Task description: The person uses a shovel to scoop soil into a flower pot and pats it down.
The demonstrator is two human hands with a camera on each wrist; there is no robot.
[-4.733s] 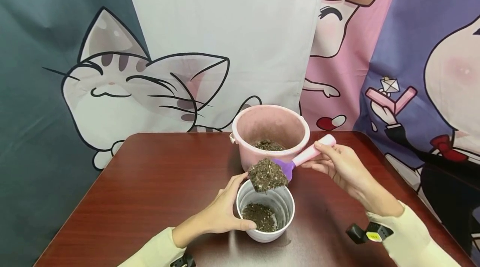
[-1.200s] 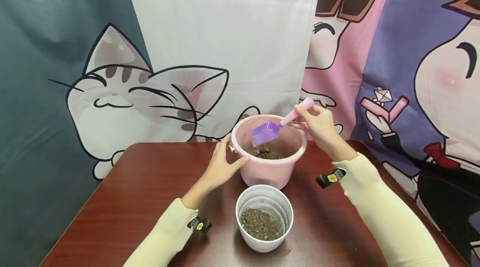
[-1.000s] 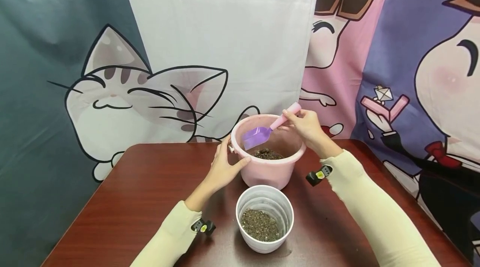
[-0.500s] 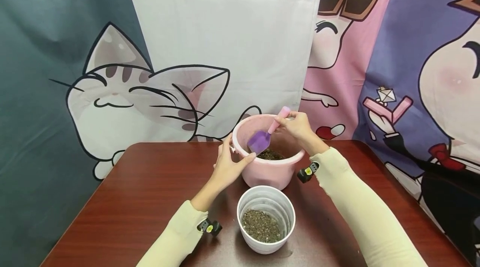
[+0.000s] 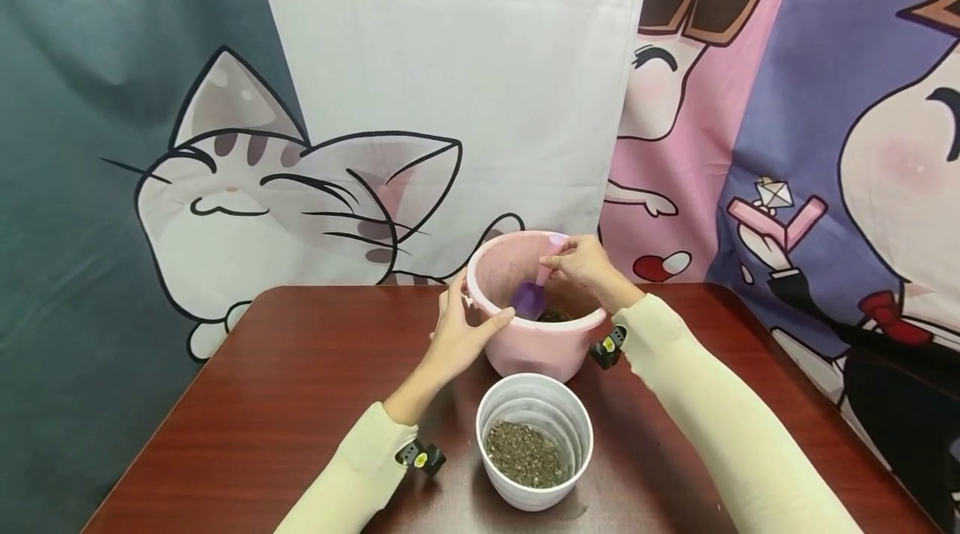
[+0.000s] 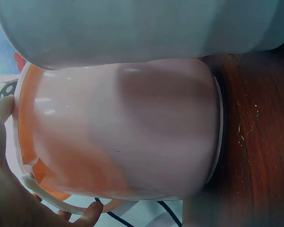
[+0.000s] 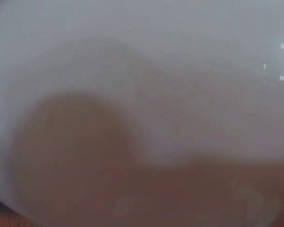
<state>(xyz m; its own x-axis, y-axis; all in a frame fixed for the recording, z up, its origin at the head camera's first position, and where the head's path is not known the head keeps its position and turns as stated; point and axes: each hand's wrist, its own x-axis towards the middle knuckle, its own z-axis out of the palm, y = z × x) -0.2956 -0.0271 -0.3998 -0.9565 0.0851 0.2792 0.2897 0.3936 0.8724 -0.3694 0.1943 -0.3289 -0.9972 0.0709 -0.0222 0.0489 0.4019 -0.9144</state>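
In the head view a pink bucket (image 5: 538, 351) stands towards the back of the table with dark soil (image 5: 556, 315) inside. My left hand (image 5: 459, 337) grips its left rim; the left wrist view has the thumb on the rim and fingers by the bucket's handle (image 6: 61, 204). My right hand (image 5: 587, 262) pinches the pink handle of a small garden shovel (image 5: 529, 299), whose purple blade points down into the bucket. The blade's tip is hidden by the front rim. Nearer to me is a white plant pot (image 5: 534, 497) partly filled with soil (image 5: 523, 452). The right wrist view is blurred.
The dark red wooden table (image 5: 285, 384) extends left and right of the pot. Behind it hangs a cartoon-printed cloth (image 5: 450, 59). Small crumbs (image 6: 241, 135) lie on the wood near the bucket, and dark cables (image 6: 169, 213) show beyond it.
The shovel's soil load went into the pot. My left hand moved from the pot to the bucket rim. The emptied shovel has come down into the bucket, its handle tilting more upright.
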